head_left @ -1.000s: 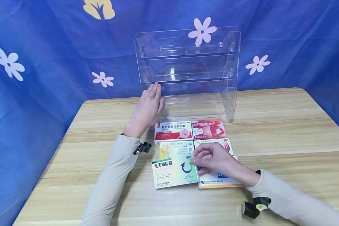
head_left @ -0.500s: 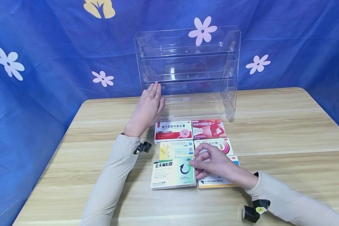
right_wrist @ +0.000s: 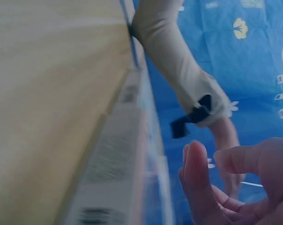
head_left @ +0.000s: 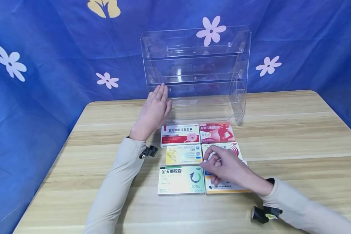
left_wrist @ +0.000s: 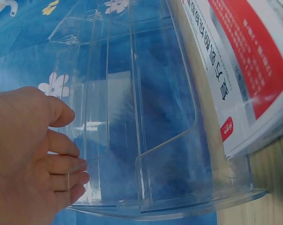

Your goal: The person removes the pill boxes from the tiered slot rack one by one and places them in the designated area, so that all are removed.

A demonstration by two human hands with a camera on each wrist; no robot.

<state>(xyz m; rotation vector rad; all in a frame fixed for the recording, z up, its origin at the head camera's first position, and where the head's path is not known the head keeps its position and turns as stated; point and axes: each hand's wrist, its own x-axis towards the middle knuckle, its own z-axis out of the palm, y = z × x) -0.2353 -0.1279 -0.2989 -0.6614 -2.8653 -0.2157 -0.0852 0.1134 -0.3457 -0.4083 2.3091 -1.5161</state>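
Observation:
My left hand (head_left: 155, 109), fingers straight, rests at the left side of a clear acrylic rack (head_left: 199, 89); the left wrist view shows the fingers at its tiers. My right hand (head_left: 226, 164) hovers over the right-hand medicine boxes, thumb near the upper right corner of a green medicine box (head_left: 178, 185). In the right wrist view thumb and forefinger are apart, with nothing between them. Above the green box lie a yellow-and-white box (head_left: 182, 155) and a red-and-white box (head_left: 179, 135). The right column has a pink-red box (head_left: 217, 133), a ringed white box (head_left: 236, 149) and a blue-and-orange box (head_left: 234, 188), the last two partly covered.
The wooden table (head_left: 99, 139) carries everything. A blue flowered cloth (head_left: 61, 65) hangs close behind the rack and at both sides. Black wrist cameras (head_left: 148, 151) sit on both sleeves.
The green medicine box, tilted and overlapping the yellow-and-white box a second ago, now lies flat and straight below it. My right hand has let go of it. The left hand has stayed at the rack.

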